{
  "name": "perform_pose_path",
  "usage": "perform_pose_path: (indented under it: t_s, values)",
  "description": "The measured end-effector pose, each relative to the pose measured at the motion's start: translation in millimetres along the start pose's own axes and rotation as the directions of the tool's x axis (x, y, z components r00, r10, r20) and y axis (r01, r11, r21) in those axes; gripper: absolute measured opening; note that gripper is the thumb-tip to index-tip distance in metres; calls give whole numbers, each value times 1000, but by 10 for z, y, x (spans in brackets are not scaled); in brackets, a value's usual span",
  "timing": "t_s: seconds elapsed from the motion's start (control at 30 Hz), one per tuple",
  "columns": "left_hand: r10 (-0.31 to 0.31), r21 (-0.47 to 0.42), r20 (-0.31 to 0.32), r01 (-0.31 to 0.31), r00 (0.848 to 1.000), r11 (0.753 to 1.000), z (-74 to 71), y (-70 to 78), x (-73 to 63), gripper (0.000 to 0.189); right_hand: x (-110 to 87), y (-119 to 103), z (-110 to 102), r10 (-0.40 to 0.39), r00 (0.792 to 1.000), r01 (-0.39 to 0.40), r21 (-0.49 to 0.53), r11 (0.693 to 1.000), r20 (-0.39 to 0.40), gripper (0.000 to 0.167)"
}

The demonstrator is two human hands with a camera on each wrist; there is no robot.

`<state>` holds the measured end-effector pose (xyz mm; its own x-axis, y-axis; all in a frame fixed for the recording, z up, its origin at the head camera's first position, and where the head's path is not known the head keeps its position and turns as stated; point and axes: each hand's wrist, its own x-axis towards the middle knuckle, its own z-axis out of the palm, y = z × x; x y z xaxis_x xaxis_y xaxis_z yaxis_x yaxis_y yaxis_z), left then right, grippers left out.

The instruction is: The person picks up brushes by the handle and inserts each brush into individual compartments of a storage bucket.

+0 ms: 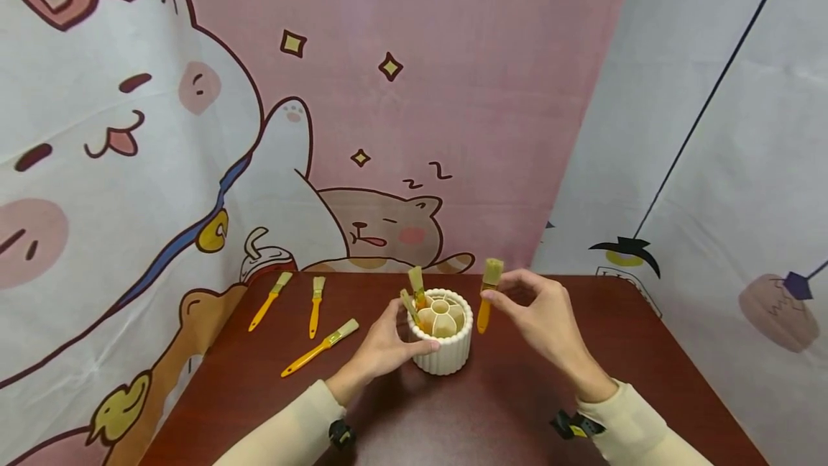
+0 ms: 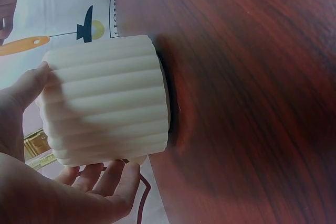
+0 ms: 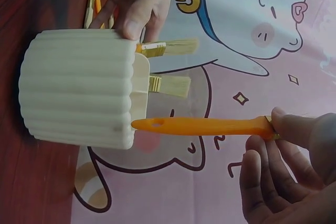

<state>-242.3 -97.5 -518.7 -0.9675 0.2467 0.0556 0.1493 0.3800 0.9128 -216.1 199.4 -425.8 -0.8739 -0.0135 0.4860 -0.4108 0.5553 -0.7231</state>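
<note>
A cream ribbed brush holder with several compartments stands on the table. My left hand grips it, thumb at the near side and fingers round the far left; in the left wrist view the thumb and fingers span its ribbed wall. Two paintbrushes stand in its left compartments, bristles up. Just right of the holder, my right hand pinches a paintbrush near its metal band, bristles up. In the right wrist view, the tip of its orange handle overlaps the holder's rim.
On the left of the dark red table lie three more paintbrushes: one at the far left, one beside it, and one nearer. A cartoon-printed cloth hangs behind the table and along its sides.
</note>
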Motion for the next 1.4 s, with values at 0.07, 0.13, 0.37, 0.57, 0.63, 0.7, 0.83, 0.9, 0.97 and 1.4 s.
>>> perform_pose_path:
  t_s: [0.07,0.13,0.37,0.57,0.63,0.7,0.83,0.9,0.97,1.4]
  values:
    - [8,4,2,-8,1000,1000,-1,-2,-1,98,-2,-14,17,-9,1000,9,18,1000,-2,19]
    - [14,7,4,-14,1000,1000,-2,-4,-3,97,-1,-25,36,-20,1000,21,33,999,-5,19]
    - [19,-1,15,-19,1000,1000,-13,-8,-3,96,7,-78,105,-41,999,41,82,996,5,19]
    - [13,-4,18,-13,1000,1000,-11,-20,7,97,4,-130,150,-54,998,53,91,994,10,19]
    - [13,0,18,-13,1000,1000,-10,-20,8,97,4,-139,167,-58,998,57,93,994,12,19]
    - [12,5,16,-12,1000,1000,-9,-20,8,97,6,-145,185,-60,998,58,101,993,17,18]
    - [8,1,16,-8,1000,1000,-10,-13,6,97,9,-143,230,-59,998,55,113,992,31,18]
    - [8,-1,16,-8,1000,1000,-12,-8,5,97,8,-139,251,-60,998,55,113,992,36,18]
    - [10,-4,18,-10,1000,1000,-13,-6,5,97,6,-132,272,-65,997,60,111,992,42,17]
    - [13,-2,23,-13,1000,1000,-16,-1,-9,97,-10,-74,390,-77,994,70,95,993,78,15]
